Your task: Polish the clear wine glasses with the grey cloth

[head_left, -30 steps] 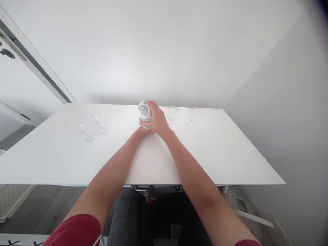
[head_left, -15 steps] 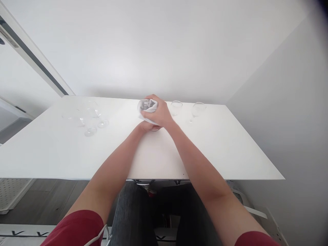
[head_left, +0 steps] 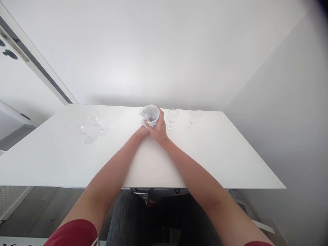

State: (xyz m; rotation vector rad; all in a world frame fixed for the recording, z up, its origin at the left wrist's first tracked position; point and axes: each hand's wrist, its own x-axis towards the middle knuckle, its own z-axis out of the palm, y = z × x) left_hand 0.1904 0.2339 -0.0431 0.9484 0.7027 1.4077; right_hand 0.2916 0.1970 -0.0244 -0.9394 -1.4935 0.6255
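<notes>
A clear wine glass [head_left: 151, 112] stands over the middle of the table, its round rim facing up toward me. A white cloth [head_left: 155, 120] is wrapped round the outside of its bowl. My right hand [head_left: 160, 128] is closed round the cloth and the bowl from the right side. Lower down, my left hand [head_left: 145, 131] is closed at the glass's lower part; its fingers are mostly hidden behind my right hand and the cloth. The glass's stem and foot cannot be seen.
To the right stand two clear stemmed glasses, a nearer one [head_left: 173, 116] and a farther one [head_left: 195, 117]. Several more glasses [head_left: 91, 118] are grouped on the left of the white table [head_left: 205, 160]. A wall [head_left: 153, 51] rises behind the table's back edge.
My right hand has shifted from over the top of the cloth to the side of the bowl, so the rim now shows. The whole view has tilted slightly upward.
</notes>
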